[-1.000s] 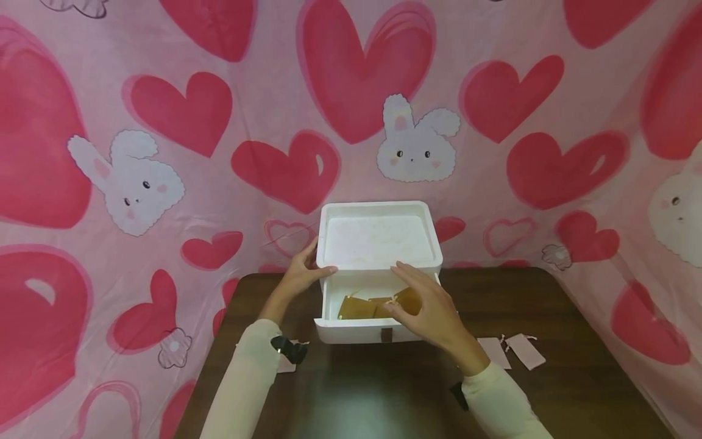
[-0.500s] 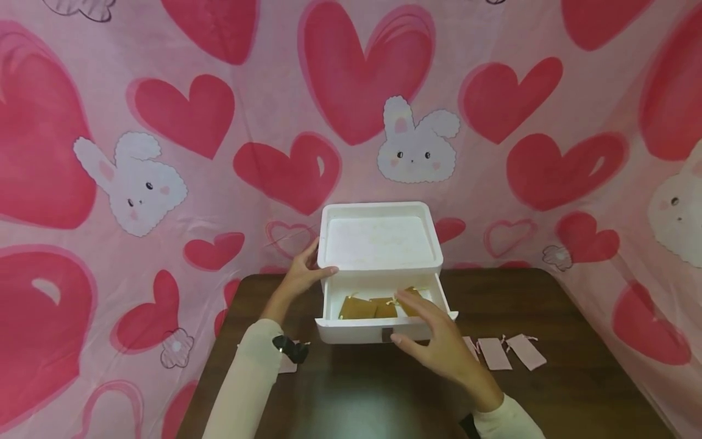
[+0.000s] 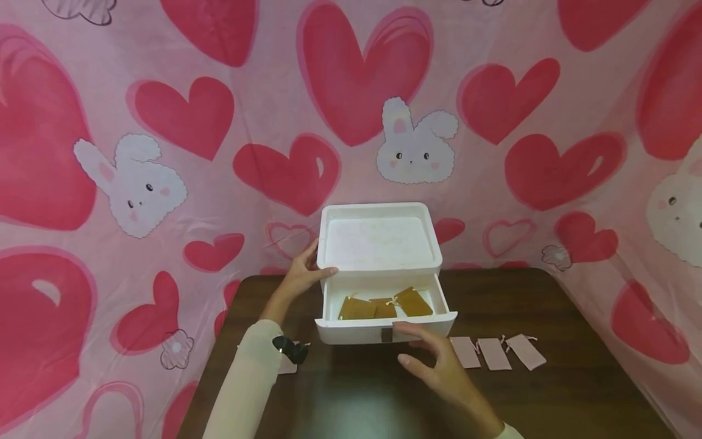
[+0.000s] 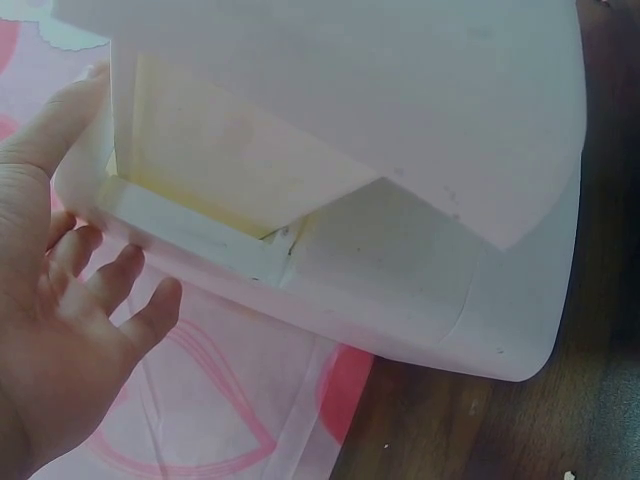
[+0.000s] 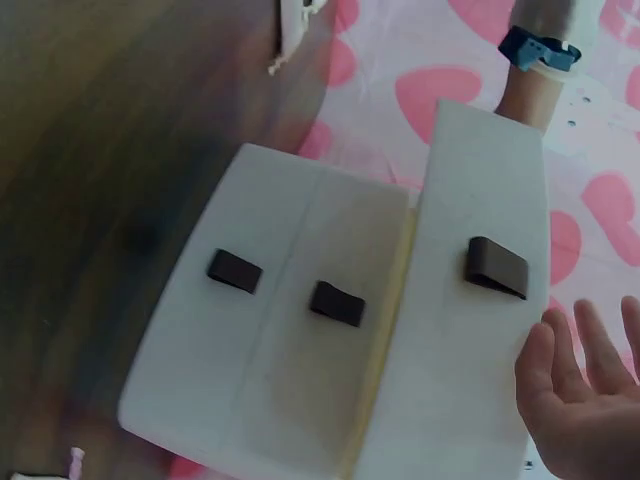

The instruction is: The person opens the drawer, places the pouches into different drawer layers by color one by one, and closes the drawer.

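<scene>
A white drawer unit (image 3: 378,235) stands at the back of the table, its top drawer (image 3: 351,333) pulled out. Three mustard drawstring pouches (image 3: 414,302) lie inside that drawer. My left hand (image 3: 300,273) rests against the unit's left side, thumb over the front top corner; in the left wrist view its fingers (image 4: 150,315) lie loose along the side. My right hand (image 3: 439,363) is in front of the drawer, fingers extended beside the brown pull tab (image 3: 387,335) and holding nothing. In the right wrist view its fingertips are right at the drawer front (image 5: 480,370).
Three pale pink drawstring pouches (image 3: 494,354) lie in a row on the dark wooden table (image 3: 570,378), right of the unit. Another pale pouch (image 3: 287,366) shows partly behind the left wrist strap. Two lower drawers with brown tabs (image 5: 338,304) are closed. A heart-patterned cloth (image 3: 285,73) hangs behind.
My right hand has come out from over the open drawer, moving down and toward me to its front. The right mustard pouch and the nearest pink pouch are uncovered. My left hand stays put.
</scene>
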{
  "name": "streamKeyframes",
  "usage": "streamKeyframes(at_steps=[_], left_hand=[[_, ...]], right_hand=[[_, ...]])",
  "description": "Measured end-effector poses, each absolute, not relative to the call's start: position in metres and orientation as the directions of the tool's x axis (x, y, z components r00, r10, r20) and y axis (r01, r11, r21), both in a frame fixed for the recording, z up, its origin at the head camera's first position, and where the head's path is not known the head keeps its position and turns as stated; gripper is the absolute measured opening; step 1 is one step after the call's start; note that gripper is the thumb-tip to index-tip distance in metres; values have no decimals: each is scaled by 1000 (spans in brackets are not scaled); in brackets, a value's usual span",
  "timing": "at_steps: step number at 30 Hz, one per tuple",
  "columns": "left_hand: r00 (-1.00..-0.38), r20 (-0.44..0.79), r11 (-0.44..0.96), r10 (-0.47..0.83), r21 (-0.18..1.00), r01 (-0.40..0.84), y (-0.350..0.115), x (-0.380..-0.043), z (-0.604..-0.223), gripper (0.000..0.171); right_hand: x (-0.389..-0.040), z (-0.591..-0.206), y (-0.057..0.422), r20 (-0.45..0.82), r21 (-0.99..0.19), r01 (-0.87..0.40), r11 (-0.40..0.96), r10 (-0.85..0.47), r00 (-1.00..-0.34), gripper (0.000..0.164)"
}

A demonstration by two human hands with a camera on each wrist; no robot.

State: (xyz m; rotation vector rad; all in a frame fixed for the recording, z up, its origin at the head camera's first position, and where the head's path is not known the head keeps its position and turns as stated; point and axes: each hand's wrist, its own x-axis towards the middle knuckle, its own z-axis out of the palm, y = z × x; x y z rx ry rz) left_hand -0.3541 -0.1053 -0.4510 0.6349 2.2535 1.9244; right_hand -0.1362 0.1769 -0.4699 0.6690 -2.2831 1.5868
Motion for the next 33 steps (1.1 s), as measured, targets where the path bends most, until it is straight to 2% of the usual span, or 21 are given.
streamKeyframes(at_steps=[6,9,12,16,22,29,33], left_hand=[[-908,179,107,378,966,235,-106,-354,-451,94],[-910,176,112,375,966,233,-106,-354,-452,94],[-911,175,109,374,967,231,-106,-353,-452,94],[-907,183,101,380,966,238,-105,-354,-452,94],[-902,194,101,386,963,250,-105,-355,-452,94],[-904,193,101,381,963,249,-105,-355,-452,93],[-906,184,99,381,966,238,-105,-354,-452,92]], right_hand=[[-134,-485,176,444,-860,-491,136,-274,-853,37],[-137,-492,177,376,-909,-414,41,-342,-861,33],[-142,-500,179,282,-954,-299,-34,-441,-852,36],[-151,-512,182,123,-992,-104,-66,-537,-834,50],[-163,-527,180,-56,-990,116,-75,-554,-831,65],[-174,-527,174,-104,-973,204,-112,-573,-813,70],[-177,-524,170,-96,-969,210,-132,-583,-807,66]])
